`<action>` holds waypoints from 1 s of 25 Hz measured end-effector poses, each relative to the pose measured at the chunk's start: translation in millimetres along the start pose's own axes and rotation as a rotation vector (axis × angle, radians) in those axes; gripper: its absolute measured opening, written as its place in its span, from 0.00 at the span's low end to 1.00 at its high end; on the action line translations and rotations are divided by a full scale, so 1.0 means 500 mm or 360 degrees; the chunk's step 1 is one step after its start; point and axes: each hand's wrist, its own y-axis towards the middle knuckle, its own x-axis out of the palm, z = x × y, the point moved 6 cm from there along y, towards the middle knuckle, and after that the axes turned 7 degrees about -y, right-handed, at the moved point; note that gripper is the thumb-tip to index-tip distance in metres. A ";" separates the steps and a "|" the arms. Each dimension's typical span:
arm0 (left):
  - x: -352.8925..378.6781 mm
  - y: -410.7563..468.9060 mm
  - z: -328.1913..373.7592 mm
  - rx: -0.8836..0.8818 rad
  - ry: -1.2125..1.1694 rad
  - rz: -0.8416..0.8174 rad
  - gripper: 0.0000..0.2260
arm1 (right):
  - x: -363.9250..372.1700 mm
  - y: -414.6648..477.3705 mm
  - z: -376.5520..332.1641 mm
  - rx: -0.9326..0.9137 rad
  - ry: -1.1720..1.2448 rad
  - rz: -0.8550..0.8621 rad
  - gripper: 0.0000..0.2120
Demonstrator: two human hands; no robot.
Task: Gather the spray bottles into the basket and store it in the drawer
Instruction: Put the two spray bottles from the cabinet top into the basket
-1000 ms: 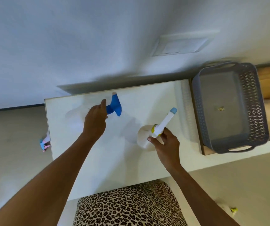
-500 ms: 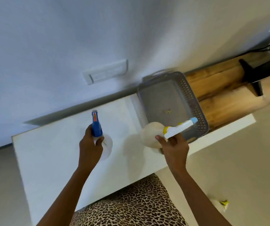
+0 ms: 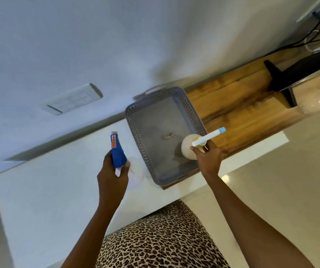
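A grey perforated basket (image 3: 136,132) stands where the white table (image 3: 49,190) meets a wooden top (image 3: 242,107); only a small scrap lies inside it. My left hand (image 3: 112,176) grips a clear spray bottle with a blue trigger head (image 3: 117,153), held above the table just left of the basket. My right hand (image 3: 207,157) holds a white spray bottle with a yellow collar and a light-blue nozzle tip (image 3: 189,147) over the basket's near right corner.
A dark monitor stand (image 3: 281,82) and cables (image 3: 310,37) sit at the far right of the wooden top. A wall switch plate (image 3: 72,99) is on the wall behind. My leopard-print clothing (image 3: 155,238) presses against the table's front edge.
Both hands lifted their bottles off the table and carried them right. The white bottle now hangs over the basket, and the blue-headed one has come close to its left side.
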 end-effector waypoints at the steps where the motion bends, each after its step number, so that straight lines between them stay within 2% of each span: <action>1: 0.012 -0.004 0.009 0.0011 -0.0002 0.0009 0.21 | 0.009 0.009 0.009 0.0018 -0.0027 -0.0032 0.23; 10: 0.131 -0.007 0.015 -0.0185 -0.0189 -0.0083 0.19 | 0.036 0.025 0.058 -0.0001 -0.0046 -0.0022 0.22; 19: 0.255 0.016 -0.017 -0.0087 -0.0130 -0.0755 0.22 | 0.037 0.014 0.076 0.0000 -0.0047 -0.0043 0.22; 25: 0.276 0.039 -0.051 -0.0069 0.0022 -0.0891 0.21 | 0.029 0.025 0.073 -0.0027 -0.0098 -0.0030 0.21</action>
